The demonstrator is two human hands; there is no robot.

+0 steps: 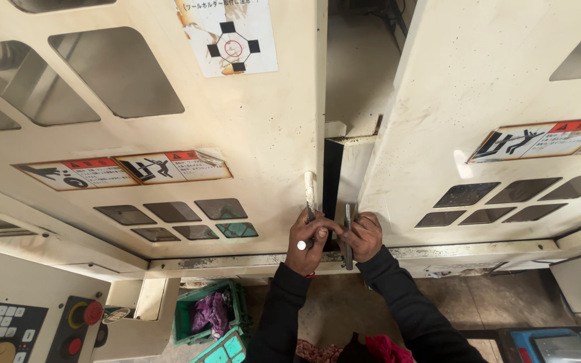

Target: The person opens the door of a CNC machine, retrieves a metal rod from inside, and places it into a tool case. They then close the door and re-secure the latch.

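Right now I have both hands at the lower edge of two cream-painted machine doors, where they meet. My left hand (pixel 309 233) is clamped around the bottom of the left door handle (pixel 310 191), a pale, rounded bar with worn paint that runs upright along the edge of the left door (pixel 250 121). My right hand (pixel 363 235) is closed on the right door handle (pixel 348 232), a slimmer bar of dull grey metal fixed to the edge of the right door (pixel 479 94). The two hands sit just beside each other, knuckles nearly touching, with a dark narrow gap (pixel 333 178) between the doors above them.

Both doors are sheet metal, scuffed and smudged, with rounded dark windows and small four-sided panes set in rows. Yellow-bordered warning stickers (pixel 126 169) sit on each door. A bare, scratched metal rail (pixel 237 262) runs under the doors.

At the lower left stands a control panel (pixel 8 333) with grey keys and red round buttons. Below, on the brown floor (pixel 344 296), a green plastic crate (pixel 206 312) holds purple cloth.
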